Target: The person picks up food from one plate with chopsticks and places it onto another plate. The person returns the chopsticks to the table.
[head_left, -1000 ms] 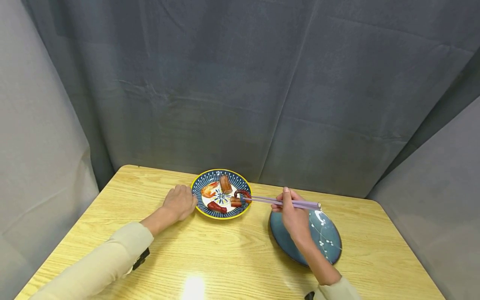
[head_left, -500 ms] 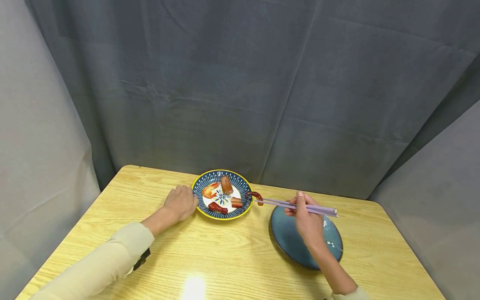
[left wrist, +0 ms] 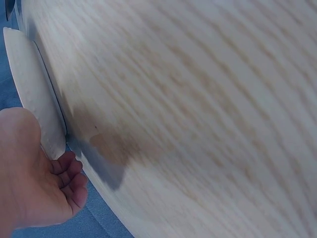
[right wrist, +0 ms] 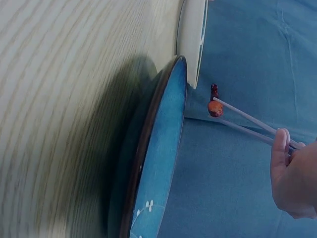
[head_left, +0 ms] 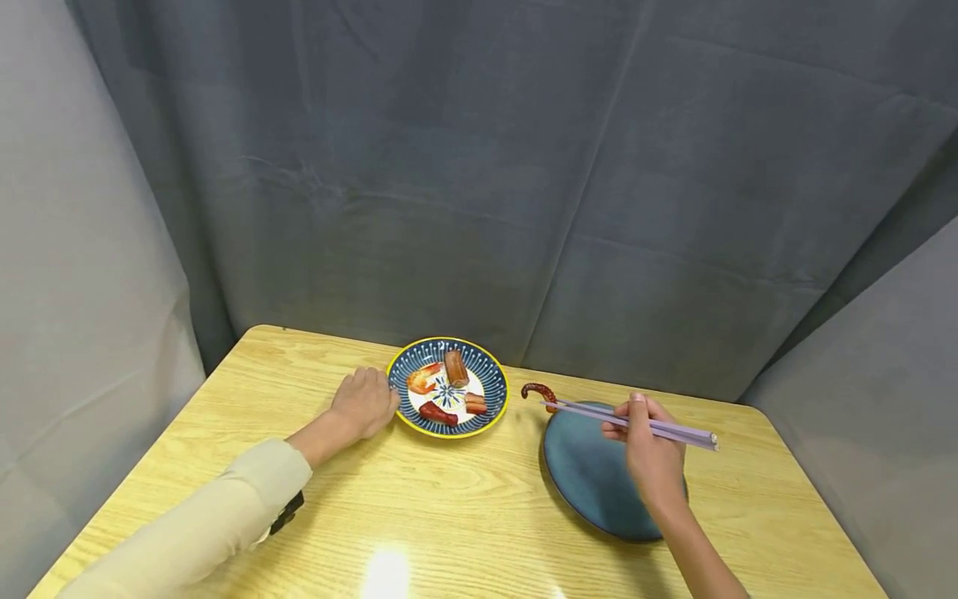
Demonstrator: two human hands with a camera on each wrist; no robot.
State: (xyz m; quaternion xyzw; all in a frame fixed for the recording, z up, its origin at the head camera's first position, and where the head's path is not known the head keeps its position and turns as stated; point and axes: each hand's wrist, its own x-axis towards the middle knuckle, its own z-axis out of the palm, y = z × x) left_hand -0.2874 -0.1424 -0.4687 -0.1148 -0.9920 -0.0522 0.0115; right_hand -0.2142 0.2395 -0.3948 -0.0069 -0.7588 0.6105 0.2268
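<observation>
My right hand holds a pair of lilac chopsticks. Pinched between their tips is a dark red, curled octopus tentacle, in the air by the far left rim of a round blue-green plate. In the right wrist view the tentacle hangs above that plate's level. My left hand has its fingers curled at the left rim of a blue patterned plate with a yellow edge. The left wrist view shows the curled left hand against this plate's pale outer side.
On the patterned plate lie a shrimp, a brown ridged chunk, a small layered meat piece and a dark red drumstick-shaped piece. A grey curtain stands behind the wooden table.
The right hand has moved rightward, lifting the tentacle off the patterned plate with the chopsticks and carrying it to the blue-green plate's edge. The left hand has stayed at the patterned plate.
</observation>
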